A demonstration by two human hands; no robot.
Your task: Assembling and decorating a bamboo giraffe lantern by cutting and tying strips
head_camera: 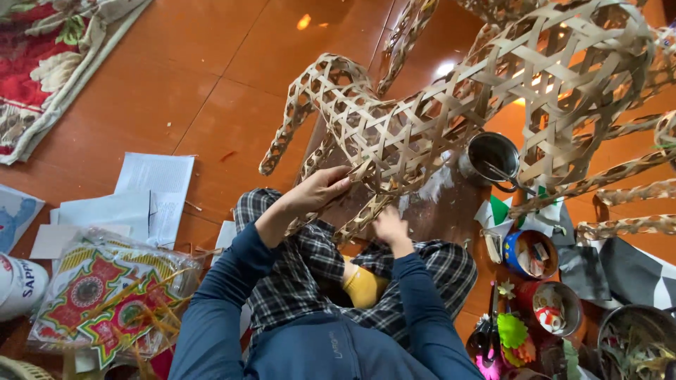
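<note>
A glossy orange-brown tiled floor (232,63) carries a floral rug (42,63), loose white papers (144,193), a plastic-wrapped colourful print (98,299), a metal pot (491,156) and small cups of scraps (529,253).

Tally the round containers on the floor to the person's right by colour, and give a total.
Silver metal pot: 1
Blue tub: 1
Red tub: 1
Dark bowl, partly cut off at the frame edge: 1
Total: 4
</note>
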